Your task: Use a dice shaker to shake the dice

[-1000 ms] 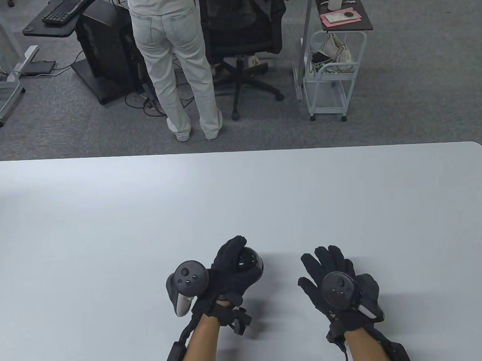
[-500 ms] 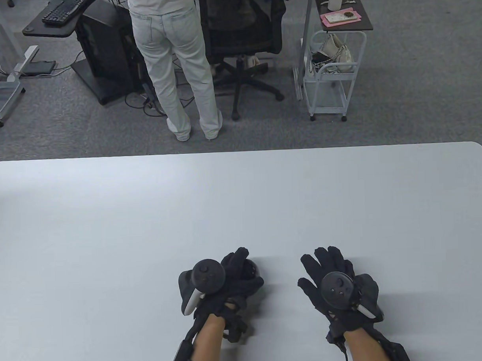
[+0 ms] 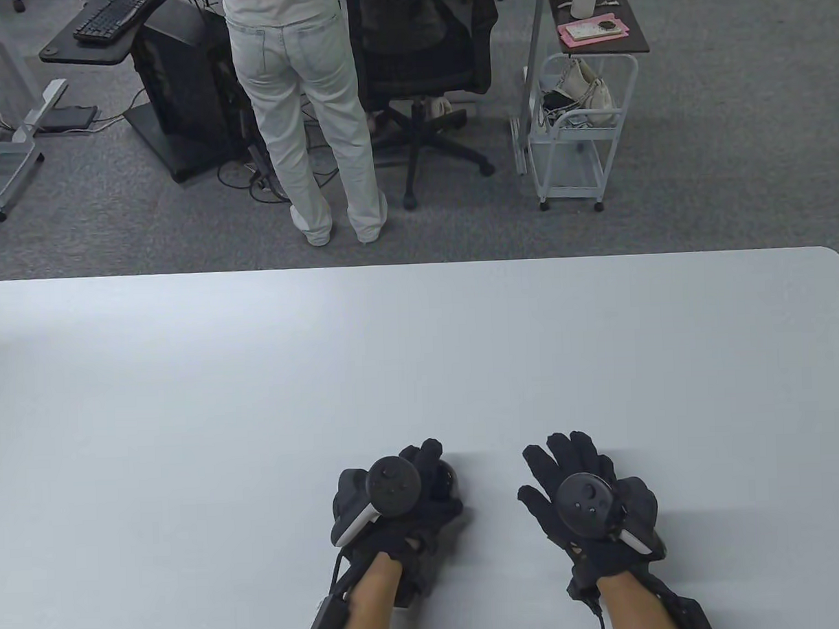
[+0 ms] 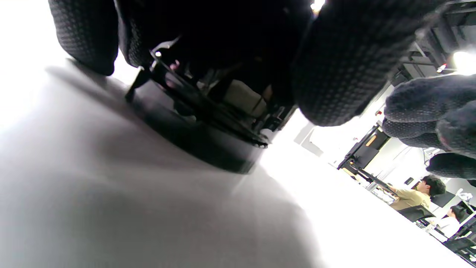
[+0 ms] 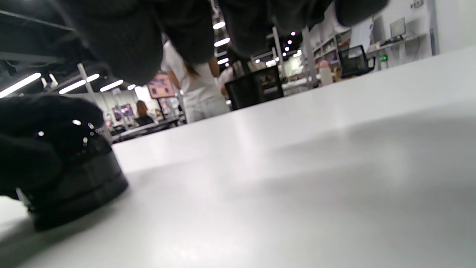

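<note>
A: Where does the left hand (image 3: 398,497) sit?

B: Near the table's (image 3: 189,405) front edge, a little left of centre, about six o'clock on the tabletop. It lies palm down over the dice shaker (image 3: 447,480), fingers curled around the dome, gripping it. The tracker (image 3: 391,486) on its back faces up.

A: And the shaker itself?

B: One of them, black and round. In the left wrist view its base (image 4: 208,145) meets the table, with gloved fingers (image 4: 346,63) wrapped over the top. In the right wrist view the shaker (image 5: 74,186) stands at the nine o'clock side, its base on the surface, a gloved hand (image 5: 41,137) covering its upper part. The dice inside I cannot make out.

A: The right hand (image 3: 591,491)?

B: At three o'clock from the shaker, apart from it, palm down, fingers spread wide and holding nothing. Whether the palm touches the table I cannot tell. Its own tracker (image 3: 583,500) also faces up.

A: Count?

B: Two gloved hands, two trackers, one shaker, one table. Beyond the far edge, at twelve o'clock, one person in pale trousers (image 3: 302,112) stands on the carpet, beside one black office chair (image 3: 424,60) and one white wire trolley (image 3: 578,130).
</note>
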### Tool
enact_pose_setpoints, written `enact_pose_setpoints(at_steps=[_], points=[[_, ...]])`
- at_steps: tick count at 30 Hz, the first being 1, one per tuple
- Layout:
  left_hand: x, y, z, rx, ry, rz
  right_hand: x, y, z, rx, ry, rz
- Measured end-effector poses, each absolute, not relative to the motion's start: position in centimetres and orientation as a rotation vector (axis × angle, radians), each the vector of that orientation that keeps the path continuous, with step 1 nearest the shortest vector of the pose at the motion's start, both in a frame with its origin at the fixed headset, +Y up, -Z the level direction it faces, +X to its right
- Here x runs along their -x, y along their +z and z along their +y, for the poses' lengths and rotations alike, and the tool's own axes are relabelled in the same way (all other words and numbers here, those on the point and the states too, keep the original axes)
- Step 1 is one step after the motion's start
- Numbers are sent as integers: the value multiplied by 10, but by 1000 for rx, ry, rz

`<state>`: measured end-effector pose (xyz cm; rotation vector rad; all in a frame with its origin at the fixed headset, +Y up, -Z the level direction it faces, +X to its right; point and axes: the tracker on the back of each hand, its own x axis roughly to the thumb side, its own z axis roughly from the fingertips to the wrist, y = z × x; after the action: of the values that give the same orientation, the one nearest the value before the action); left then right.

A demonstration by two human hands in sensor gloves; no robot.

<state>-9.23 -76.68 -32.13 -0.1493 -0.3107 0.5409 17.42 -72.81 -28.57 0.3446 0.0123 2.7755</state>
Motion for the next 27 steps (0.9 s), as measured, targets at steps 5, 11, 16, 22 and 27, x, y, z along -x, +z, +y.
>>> enact_pose_setpoints(at_steps=[5,11,16,22,27], points=[[103,-319,-750,79,684,-313,-176,-286,-727,-341,2759,1],[144,-314,-707,-131,854,-246,-180,-286,-722,-339,2732,-25],[184,-322,-712,-24,668,-106,-180,-285,-720,-345,2726,-45],[218,-327,-749,96,554,-14,-176,-286,-723,-351,2752,-33],[222,-330,-764,129,484,6,-176,-286,-725,-347,2766,-18]])
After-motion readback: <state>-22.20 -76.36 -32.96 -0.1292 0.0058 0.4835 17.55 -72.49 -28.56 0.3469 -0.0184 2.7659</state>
